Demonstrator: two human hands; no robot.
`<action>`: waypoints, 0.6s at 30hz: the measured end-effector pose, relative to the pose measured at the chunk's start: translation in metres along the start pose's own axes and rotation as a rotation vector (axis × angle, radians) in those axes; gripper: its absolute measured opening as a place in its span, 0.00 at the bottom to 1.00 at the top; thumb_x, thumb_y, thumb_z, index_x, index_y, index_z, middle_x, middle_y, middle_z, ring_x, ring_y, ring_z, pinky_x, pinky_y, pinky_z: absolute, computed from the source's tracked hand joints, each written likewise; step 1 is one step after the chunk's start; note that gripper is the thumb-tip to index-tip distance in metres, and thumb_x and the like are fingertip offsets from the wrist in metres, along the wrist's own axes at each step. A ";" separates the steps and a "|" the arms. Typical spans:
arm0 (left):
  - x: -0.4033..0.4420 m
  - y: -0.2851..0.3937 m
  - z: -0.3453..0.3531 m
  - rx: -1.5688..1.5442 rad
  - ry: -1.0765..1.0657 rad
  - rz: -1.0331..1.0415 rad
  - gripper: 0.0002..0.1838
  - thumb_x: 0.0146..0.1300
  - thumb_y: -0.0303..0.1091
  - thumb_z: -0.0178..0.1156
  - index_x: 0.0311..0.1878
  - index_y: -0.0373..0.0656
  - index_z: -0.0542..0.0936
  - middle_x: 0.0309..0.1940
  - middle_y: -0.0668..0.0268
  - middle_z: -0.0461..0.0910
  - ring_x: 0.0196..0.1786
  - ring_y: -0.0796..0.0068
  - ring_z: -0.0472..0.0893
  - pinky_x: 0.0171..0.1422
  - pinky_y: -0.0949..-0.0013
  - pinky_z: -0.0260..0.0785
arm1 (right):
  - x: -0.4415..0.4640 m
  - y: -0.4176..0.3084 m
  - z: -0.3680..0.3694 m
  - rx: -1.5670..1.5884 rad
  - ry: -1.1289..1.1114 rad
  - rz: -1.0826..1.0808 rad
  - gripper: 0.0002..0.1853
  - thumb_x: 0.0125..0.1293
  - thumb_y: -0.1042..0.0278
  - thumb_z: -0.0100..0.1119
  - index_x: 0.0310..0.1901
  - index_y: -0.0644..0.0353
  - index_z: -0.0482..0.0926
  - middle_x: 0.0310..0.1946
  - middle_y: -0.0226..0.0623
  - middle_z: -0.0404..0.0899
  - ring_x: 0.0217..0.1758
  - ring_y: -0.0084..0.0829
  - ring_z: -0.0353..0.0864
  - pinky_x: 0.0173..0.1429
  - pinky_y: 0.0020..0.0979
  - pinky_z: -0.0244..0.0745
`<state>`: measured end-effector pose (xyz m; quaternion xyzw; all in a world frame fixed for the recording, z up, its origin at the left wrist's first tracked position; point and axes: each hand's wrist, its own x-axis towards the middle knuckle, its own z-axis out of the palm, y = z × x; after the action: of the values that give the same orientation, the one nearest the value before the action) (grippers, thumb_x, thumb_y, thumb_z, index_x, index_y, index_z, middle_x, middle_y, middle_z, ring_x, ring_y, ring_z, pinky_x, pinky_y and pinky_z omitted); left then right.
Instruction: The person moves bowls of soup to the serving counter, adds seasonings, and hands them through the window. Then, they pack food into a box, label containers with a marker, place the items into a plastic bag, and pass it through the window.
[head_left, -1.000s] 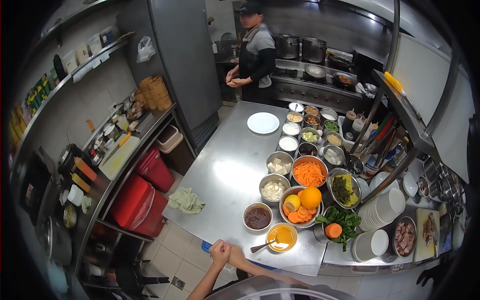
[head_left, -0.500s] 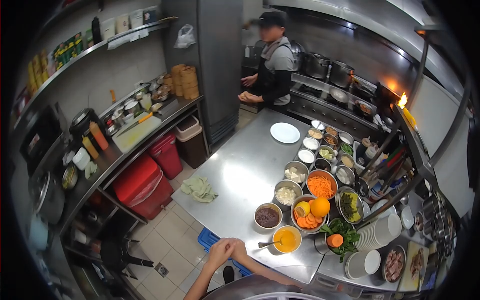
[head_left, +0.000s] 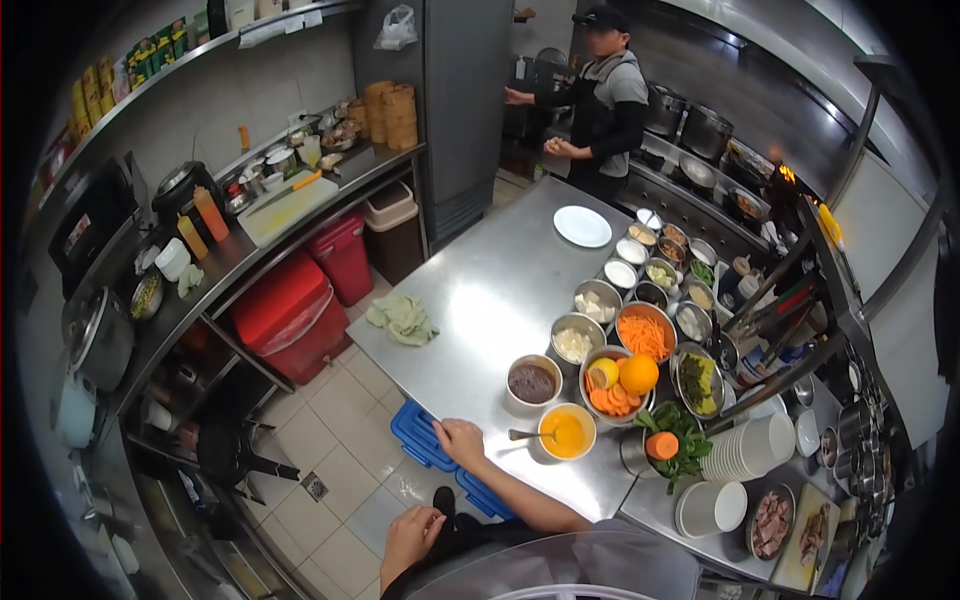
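My right hand [head_left: 462,443] is at the near edge of the steel table [head_left: 480,345], its fingers curled in a loose fist with nothing visible in them. Lower down, my left hand [head_left: 412,538] hangs in front of my body, fingers loosely bent and slightly apart, with nothing seen in it. To the right of my right hand stands a bowl of beaten egg [head_left: 566,432] with a spoon [head_left: 524,435] in it. Behind that is a bowl of dark brown sauce [head_left: 532,382]. A crumpled green cloth [head_left: 402,320] lies at the table's left corner.
Containers of shredded carrot [head_left: 645,335], sliced carrot with oranges [head_left: 620,385] and other ingredients line the table's right side. A white plate [head_left: 583,227] lies farther back. A co-worker [head_left: 600,110] stands by the stove. Blue crates [head_left: 420,435] sit below the table's edge.
My hands were together and are now apart: the right is at the table edge, the left lower down. The view has shifted. The co-worker has stretched one arm toward the fridge.
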<state>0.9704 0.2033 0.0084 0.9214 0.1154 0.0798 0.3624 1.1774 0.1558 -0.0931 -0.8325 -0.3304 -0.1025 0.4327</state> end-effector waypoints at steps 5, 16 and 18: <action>-0.002 0.017 -0.017 0.034 0.087 0.001 0.07 0.54 0.35 0.61 0.30 0.42 0.78 0.24 0.63 0.76 0.27 0.63 0.77 0.32 0.63 0.67 | -0.001 0.002 -0.002 0.027 0.010 -0.016 0.17 0.61 0.61 0.53 0.18 0.60 0.72 0.17 0.40 0.73 0.22 0.42 0.75 0.27 0.40 0.68; -0.002 0.046 -0.013 0.100 -0.037 0.196 0.07 0.55 0.35 0.60 0.34 0.43 0.77 0.28 0.64 0.76 0.33 0.64 0.77 0.37 0.62 0.66 | -0.003 0.003 0.000 0.038 0.035 -0.017 0.17 0.61 0.61 0.53 0.17 0.60 0.71 0.16 0.42 0.72 0.21 0.43 0.74 0.27 0.41 0.67; -0.010 0.048 -0.013 0.106 -0.025 0.191 0.07 0.55 0.35 0.60 0.35 0.44 0.77 0.28 0.65 0.75 0.34 0.64 0.77 0.37 0.63 0.66 | -0.003 0.002 -0.001 0.053 0.043 -0.014 0.17 0.61 0.60 0.53 0.17 0.60 0.71 0.16 0.42 0.72 0.21 0.44 0.74 0.26 0.41 0.66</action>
<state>0.9653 0.1749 0.0498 0.9469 0.0264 0.0964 0.3055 1.1767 0.1527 -0.0948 -0.8160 -0.3297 -0.1146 0.4607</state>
